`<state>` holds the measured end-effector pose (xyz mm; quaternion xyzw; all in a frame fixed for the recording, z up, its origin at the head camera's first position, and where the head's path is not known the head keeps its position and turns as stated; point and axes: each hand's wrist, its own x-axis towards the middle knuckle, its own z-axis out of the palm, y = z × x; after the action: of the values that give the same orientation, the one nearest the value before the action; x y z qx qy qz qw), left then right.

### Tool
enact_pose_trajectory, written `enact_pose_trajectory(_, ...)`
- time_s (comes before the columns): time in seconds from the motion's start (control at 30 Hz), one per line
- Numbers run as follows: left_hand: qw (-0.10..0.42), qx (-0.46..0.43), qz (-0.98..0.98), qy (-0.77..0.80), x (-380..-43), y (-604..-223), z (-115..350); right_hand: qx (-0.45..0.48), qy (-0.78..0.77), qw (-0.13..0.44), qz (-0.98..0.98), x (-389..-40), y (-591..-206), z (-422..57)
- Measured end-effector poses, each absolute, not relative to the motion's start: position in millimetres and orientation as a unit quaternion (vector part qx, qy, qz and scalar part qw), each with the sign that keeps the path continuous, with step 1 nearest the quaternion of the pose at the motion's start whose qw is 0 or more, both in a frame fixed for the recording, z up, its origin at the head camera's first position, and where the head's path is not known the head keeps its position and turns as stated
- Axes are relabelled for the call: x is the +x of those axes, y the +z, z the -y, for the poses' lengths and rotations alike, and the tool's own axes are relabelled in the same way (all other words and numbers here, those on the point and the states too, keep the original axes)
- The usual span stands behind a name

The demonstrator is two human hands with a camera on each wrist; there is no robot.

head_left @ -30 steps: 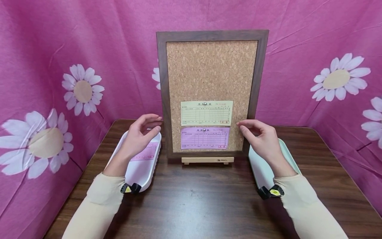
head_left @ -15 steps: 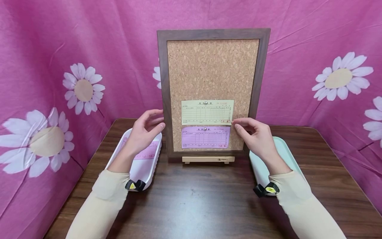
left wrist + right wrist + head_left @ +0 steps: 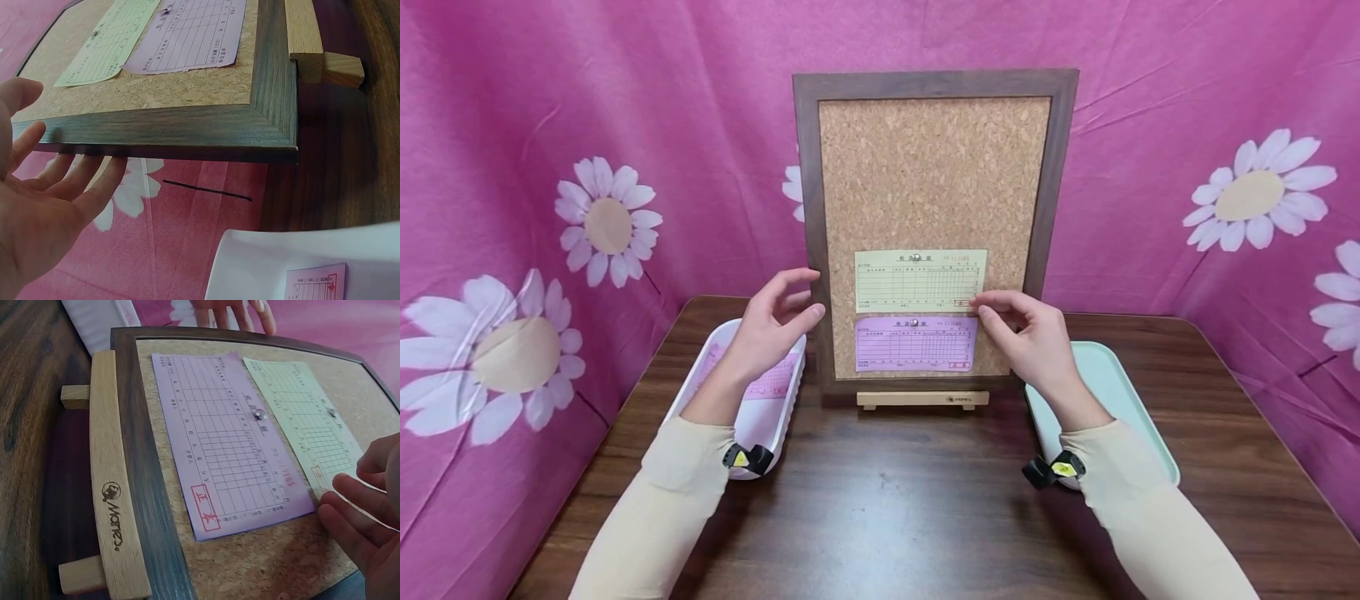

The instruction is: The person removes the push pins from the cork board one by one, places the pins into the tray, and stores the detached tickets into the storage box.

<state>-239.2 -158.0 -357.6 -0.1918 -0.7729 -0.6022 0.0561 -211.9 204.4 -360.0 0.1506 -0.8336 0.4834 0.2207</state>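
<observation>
A: Lower centre of the head view, the dark wood-grain table [image 3: 895,517], with two cream sleeves coming in from the bottom corners.

B: Left of centre, the left hand [image 3: 767,329] hovers over the white oblong plastic tray [image 3: 760,433], fingers straight and spread, held just beside the frame's left edge. The wrist view shows a gap there.

A: A small pink slip [image 3: 312,282] lies in that tray. Right of centre, the right hand [image 3: 1026,333] sits above the pale mint tray [image 3: 1131,417].

B: Its fingertips [image 3: 350,490] are curled close together at the lower right corner of the pale yellow paper form [image 3: 920,280]. Touching or pinching, I cannot tell.

A: That form is pinned mid-frame on the dark-framed cork board [image 3: 932,179], with the purple paper form [image 3: 915,343] pinned just below.

B: Board upright on its light wooden stand [image 3: 922,399]; behind, the pink daisy-print cloth [image 3: 550,125].
</observation>
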Motion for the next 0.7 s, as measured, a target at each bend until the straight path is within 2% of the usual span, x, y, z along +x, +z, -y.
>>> enact_pose_trajectory(0.7, 0.073, -0.212, 0.777, -0.588, -245.1, -353.0, 142.0, 0.147, 0.486, 0.248, 0.825, -221.2, -357.8, -190.8)
